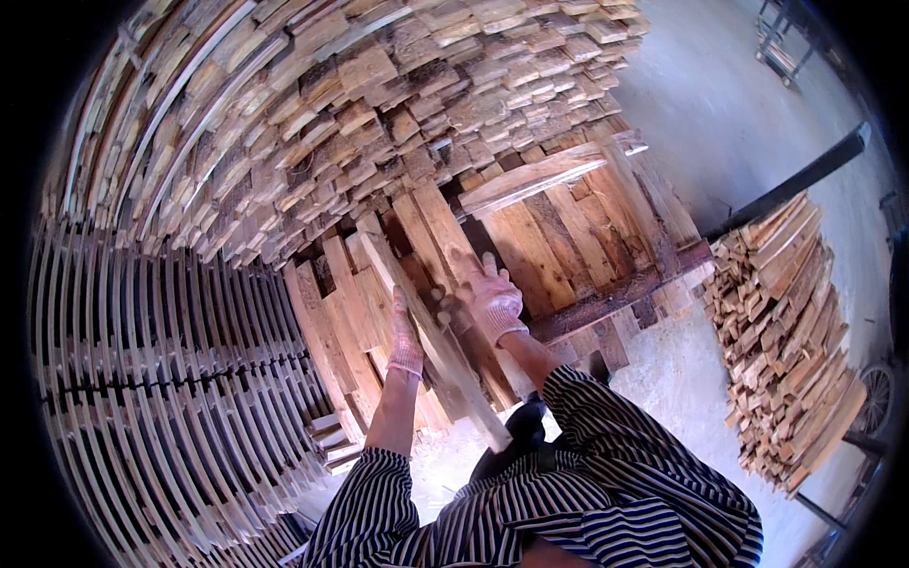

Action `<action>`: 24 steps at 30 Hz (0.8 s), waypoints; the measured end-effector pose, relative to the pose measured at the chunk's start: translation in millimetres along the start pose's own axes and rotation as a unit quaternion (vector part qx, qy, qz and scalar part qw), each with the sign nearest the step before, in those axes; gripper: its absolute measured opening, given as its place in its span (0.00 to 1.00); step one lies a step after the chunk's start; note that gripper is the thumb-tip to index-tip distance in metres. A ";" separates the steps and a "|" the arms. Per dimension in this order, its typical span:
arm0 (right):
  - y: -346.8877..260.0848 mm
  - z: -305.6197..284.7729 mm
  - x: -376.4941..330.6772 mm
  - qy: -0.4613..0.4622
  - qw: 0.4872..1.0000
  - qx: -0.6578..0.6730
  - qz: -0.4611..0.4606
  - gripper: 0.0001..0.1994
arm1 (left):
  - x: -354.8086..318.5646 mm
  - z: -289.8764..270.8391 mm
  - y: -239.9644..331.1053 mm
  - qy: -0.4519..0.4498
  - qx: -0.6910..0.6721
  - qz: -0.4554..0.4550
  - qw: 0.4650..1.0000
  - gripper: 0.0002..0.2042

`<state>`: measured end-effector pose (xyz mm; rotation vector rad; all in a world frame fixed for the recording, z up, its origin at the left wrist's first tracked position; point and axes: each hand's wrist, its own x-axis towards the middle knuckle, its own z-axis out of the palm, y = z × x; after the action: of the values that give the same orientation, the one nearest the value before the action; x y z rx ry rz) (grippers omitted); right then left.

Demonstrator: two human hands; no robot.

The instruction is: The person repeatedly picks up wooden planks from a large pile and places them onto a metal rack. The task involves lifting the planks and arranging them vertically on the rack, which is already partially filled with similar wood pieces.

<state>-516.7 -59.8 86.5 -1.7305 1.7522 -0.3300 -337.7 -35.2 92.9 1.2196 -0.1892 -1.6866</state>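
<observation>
A long narrow plank (417,317) stretches from the wood stack down toward my body, lying over other boards. My left hand (403,339), in a pale pinkish knit glove, is at its left side with fingers straight and extended; its thumb is hidden. To the right of that plank, my right hand (490,295), gloved alike, reaches over a wider board (437,227). Its fingers are spread apart, and whether they press on the board I cannot tell. Beneath both hands lies a layer of side-by-side boards (346,312).
A large stack of sawn boards (379,104) rises ahead. Thin slats (161,360) stand in rows on the left. Right of my hands is a wooden frame (606,293) around more boards (559,241). A pile of short wood pieces (786,350) and a dark metal bar (805,175) are farther right.
</observation>
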 end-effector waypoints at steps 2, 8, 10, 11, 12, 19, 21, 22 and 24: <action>3.7 -11.3 -28.8 0.061 0.996 0.033 -0.046 0.36 | -3.3 19.7 -7.0 0.006 0.036 0.046 0.998 0.35; 46.4 20.5 -48.4 0.061 0.867 0.466 -0.166 0.29 | 35.1 47.1 -34.9 -0.016 0.248 0.130 0.960 0.42; 72.3 0.6 -40.7 0.122 0.921 0.362 -0.072 0.27 | 46.4 65.1 -26.6 -0.002 0.539 0.249 0.805 0.46; 82.8 -7.3 -30.6 0.094 0.955 0.278 -0.030 0.27 | 55.0 74.9 -19.8 0.003 0.660 0.303 0.687 0.49; 75.0 -10.7 -18.2 0.049 0.979 0.199 -0.004 0.27 | 72.3 49.1 -8.6 0.014 0.739 0.280 0.613 0.54; 38.2 14.9 -0.3 0.023 0.997 0.077 0.003 0.27 | 126.1 -48.5 -1.9 -0.033 0.805 0.345 0.482 0.60; 107.4 23.0 27.6 0.164 0.984 0.029 -0.056 0.30 | 136.4 23.6 -27.4 -0.083 0.816 0.323 0.473 0.61; 116.6 5.1 31.9 0.160 0.985 -0.048 -0.043 0.30 | 133.6 35.9 -32.3 -0.067 0.839 0.272 0.466 0.61; 123.0 -38.2 49.6 0.173 0.975 -0.141 -0.003 0.30 | 118.8 16.9 -17.0 -0.037 0.861 0.231 0.453 0.60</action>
<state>-633.9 -105.1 29.5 -1.9686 2.1291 -0.4225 -359.9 -126.3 16.2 1.9990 -2.5015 -0.4918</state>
